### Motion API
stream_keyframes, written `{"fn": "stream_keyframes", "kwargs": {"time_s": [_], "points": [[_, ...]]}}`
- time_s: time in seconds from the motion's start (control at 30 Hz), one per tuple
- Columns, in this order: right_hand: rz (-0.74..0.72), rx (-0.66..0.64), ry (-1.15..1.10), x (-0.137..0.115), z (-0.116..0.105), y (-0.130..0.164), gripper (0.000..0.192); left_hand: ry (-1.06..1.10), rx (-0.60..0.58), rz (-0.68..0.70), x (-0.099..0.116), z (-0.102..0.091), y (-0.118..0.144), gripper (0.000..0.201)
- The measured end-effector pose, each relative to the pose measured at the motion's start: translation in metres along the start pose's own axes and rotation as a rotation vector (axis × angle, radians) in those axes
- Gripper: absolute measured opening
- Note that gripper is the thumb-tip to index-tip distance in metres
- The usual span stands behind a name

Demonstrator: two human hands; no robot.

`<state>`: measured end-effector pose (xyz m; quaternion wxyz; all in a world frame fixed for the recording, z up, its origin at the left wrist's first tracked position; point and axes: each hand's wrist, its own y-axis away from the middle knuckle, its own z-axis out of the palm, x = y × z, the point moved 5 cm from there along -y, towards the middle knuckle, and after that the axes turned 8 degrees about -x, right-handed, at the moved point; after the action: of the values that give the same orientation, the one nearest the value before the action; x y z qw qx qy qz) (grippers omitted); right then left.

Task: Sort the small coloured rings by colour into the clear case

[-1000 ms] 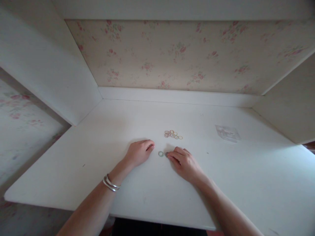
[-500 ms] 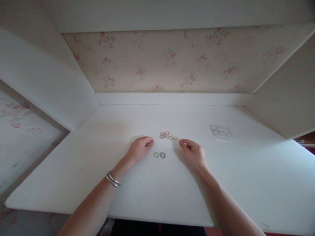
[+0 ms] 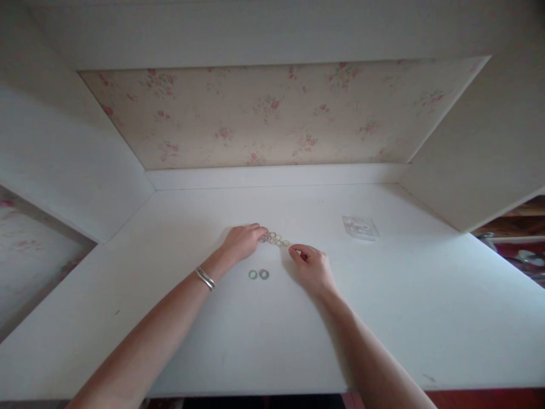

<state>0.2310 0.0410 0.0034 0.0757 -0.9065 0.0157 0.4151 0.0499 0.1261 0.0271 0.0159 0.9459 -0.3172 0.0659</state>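
Observation:
Several small thin rings (image 3: 272, 238), in pale yellow, pinkish and purplish tones, lie in a loose cluster on the white desk. At the cluster's left end my left hand (image 3: 243, 241) has its fingers closed around the edge of a ring (image 3: 263, 238); the exact grip is partly hidden. My right hand (image 3: 312, 267) rests just right of the cluster, thumb and forefinger together, with nothing visible in them. Nearer to me, a green ring (image 3: 252, 275) and a thicker grey ring (image 3: 264, 274) lie side by side between my forearms.
A clear plastic bag or box (image 3: 360, 228) lies at the right rear of the desk (image 3: 255, 341). White side panels and a back wall with floral wallpaper (image 3: 272, 119) enclose the desk. A small dark mark (image 3: 117, 312) is on the left part.
My left hand has moved right to the ring cluster, and its fingertips now touch the leftmost ring. My right hand stays beside the cluster. The view has shifted slightly.

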Motion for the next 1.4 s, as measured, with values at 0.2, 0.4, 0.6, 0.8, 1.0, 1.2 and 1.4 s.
{"fn": "stream_keyframes", "kwargs": {"time_s": [0.2, 0.4, 0.6, 0.8, 1.0, 1.2, 1.4], "points": [[-0.007, -0.007, 0.001, 0.001, 0.001, -0.001, 0.028, -0.045, -0.076, -0.001, -0.008, -0.001, -0.01, 0.028], [-0.017, -0.015, -0.004, 0.001, 0.002, -0.002, 0.026, -0.092, -0.115, -0.013, -0.007, -0.002, -0.015, 0.029], [-0.004, -0.024, -0.005, 0.0, 0.002, -0.002, 0.026, -0.151, -0.166, 0.018, -0.004, -0.002, -0.016, 0.028], [-0.003, -0.035, -0.004, 0.001, 0.003, -0.002, 0.025, -0.206, -0.163, 0.077, 0.002, 0.0, -0.017, 0.024], [-0.003, -0.035, 0.016, 0.001, 0.004, -0.002, 0.025, -0.223, -0.129, 0.118, 0.007, 0.0, -0.016, 0.02], [-0.007, -0.04, 0.021, 0.0, 0.003, -0.002, 0.026, -0.101, 0.011, 0.016, 0.001, -0.011, -0.001, 0.025], [0.015, -0.048, 0.042, 0.0, 0.003, -0.002, 0.026, 0.005, 0.049, 0.062, 0.02, -0.014, 0.045, 0.025]]}}
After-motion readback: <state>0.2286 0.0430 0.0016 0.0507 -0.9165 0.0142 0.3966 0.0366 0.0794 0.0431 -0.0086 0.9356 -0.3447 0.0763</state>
